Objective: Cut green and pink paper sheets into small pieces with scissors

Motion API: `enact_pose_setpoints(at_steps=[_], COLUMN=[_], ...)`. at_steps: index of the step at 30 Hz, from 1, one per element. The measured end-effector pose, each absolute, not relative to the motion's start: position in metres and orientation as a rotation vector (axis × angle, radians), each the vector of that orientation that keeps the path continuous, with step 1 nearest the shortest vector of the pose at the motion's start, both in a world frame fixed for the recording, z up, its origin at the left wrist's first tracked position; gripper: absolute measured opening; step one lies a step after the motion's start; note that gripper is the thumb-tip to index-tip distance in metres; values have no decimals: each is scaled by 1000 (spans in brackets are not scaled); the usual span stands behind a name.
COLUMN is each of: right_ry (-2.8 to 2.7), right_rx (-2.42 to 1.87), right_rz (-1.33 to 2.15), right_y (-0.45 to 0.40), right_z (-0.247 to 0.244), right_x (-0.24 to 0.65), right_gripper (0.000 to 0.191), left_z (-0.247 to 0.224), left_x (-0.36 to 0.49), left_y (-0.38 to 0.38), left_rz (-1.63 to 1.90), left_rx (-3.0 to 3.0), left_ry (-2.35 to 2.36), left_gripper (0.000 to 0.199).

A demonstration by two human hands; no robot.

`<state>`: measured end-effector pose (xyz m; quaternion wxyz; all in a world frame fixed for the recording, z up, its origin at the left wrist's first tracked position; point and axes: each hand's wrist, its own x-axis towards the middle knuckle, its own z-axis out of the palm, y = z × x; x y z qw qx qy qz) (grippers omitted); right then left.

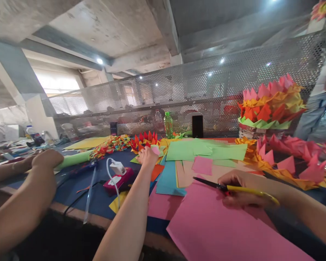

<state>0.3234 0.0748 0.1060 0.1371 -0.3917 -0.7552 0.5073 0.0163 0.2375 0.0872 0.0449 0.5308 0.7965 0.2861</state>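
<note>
My right hand (237,186) grips a pair of scissors (209,182) with dark blades and a yellow handle. The blades point left, over a large pink sheet of paper (214,224) at the table's near edge. Farther forward, my left hand (148,156) reaches down beside small pieces of pink and pale green paper (155,149); its fingertips are partly hidden, so I cannot tell whether it holds one. A small pink square (202,165) lies on the peach sheets between my hands. Behind it are green sheets (179,150), with a blue sheet (170,179) to the left.
Folded paper petal rings (293,165) and a layered paper lotus (271,105) stand right. A magenta power strip (118,180) with a white charger (117,168) sits left of my arm. A green bottle (168,125) and phone (197,126) stand behind. Another person's arms (35,185) reach in left.
</note>
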Motion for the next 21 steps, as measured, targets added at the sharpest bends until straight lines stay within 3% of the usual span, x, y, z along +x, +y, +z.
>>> enact_pose_setpoints(at_steps=[3,5,8,10,12,15,18,21], right_ry=[-2151,-2152,-2166,-2127,-2071,-2053,-2141,-2103], right_rx=[-1140,-1136,-1171,-1200,-1221,-1343,-1689,-1872], right_rz=[1437,1359,1217,1190,1203,1098,489,173], right_y=[79,85,97,102,106,115,127,135], right_z=[109,106,97,92,86,78,72,72], right_x=[328,334,345,352,356,358,365,379], right_gripper=[30,28,25,23,22,25,27,17], left_z=[97,108,120,119,113,99,90,93], left_x=[34,49,70,81,89,96,97,96], left_y=[230,222,205,195,189,190,196,193], left_rz=[1076,1195,982,637,423,317,335,279], left_rx=[1695,1764,1841,1784,1777,1864,2019,2125], left_ry=[2273,1804,1328,826,626,692,982,1122], left_gripper=[62,60,46,53,57,48,39,40])
